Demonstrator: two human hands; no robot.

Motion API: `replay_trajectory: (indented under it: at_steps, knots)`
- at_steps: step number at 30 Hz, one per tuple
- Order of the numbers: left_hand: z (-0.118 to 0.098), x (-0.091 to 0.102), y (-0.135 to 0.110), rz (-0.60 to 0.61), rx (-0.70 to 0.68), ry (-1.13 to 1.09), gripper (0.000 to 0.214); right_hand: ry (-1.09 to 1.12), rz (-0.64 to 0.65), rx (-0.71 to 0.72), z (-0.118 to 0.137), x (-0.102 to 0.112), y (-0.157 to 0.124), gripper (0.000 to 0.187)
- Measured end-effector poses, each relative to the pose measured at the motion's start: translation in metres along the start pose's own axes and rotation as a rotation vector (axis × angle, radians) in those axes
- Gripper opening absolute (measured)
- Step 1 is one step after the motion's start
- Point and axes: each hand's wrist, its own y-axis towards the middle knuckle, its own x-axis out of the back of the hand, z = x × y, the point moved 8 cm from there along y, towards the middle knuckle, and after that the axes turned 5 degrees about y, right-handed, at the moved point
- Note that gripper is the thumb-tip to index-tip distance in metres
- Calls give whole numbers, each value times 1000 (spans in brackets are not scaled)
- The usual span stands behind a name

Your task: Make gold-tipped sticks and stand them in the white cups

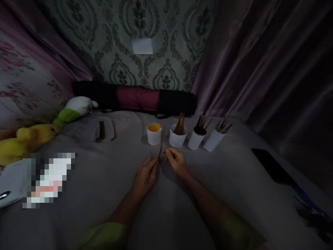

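Upright between the fingertips of my left hand (146, 175) is a thin brown stick (161, 143), darker low down and finer at its top. My right hand (177, 162) is closed in a pinch just beside the stick; whether anything is in it is too dark to make out. Beyond the hands stands a white cup (154, 138) with yellow-orange contents. To its right, a wider white cup (178, 141) holds a bundle of golden-brown sticks (180, 125). Two more white containers, an upright one (195, 140) and a leaning-looking one (213, 140), hold dark thin sticks.
Dark sticks (100, 131) and a single one (113, 131) lie on the grey cloth (114, 156). A black-and-maroon roll (137, 98) lies along the wall. Plush toys (28, 139) and a pale device (13, 180) are at left, a dark flat object (272, 166) at right.
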Motion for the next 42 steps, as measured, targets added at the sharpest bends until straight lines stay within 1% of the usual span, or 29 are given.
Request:
replay_trajectory:
  at_steps: [3,7,12,14,19,25,31,38,42]
  knots:
    - [-2,-1,-2,33,-28,21,29,2,-11,11,2,1,0,35]
    - [-6,-3,-4,91,-77,159,32,33,-1,27,4,-1,0,34]
    - [-10,-6,-6,99,-142,265,34,73,-4,8,4,-2,-1,30]
    - [-11,-7,-6,101,-148,297,34,72,-7,-5,4,-2,-1,29]
    - [-10,-8,-7,136,-117,332,33,76,-6,-8,4,-2,-1,25]
    - [-9,-7,-5,109,-90,315,31,69,-12,-11,0,-2,1,26]
    - [-11,-6,-4,96,-91,233,29,71,-12,-13,0,-2,1,25]
    - [5,-8,-3,61,9,183,24,61,-3,-19,-2,-1,1,27]
    - [10,-9,-4,64,94,139,25,43,-9,-25,-5,0,1,29]
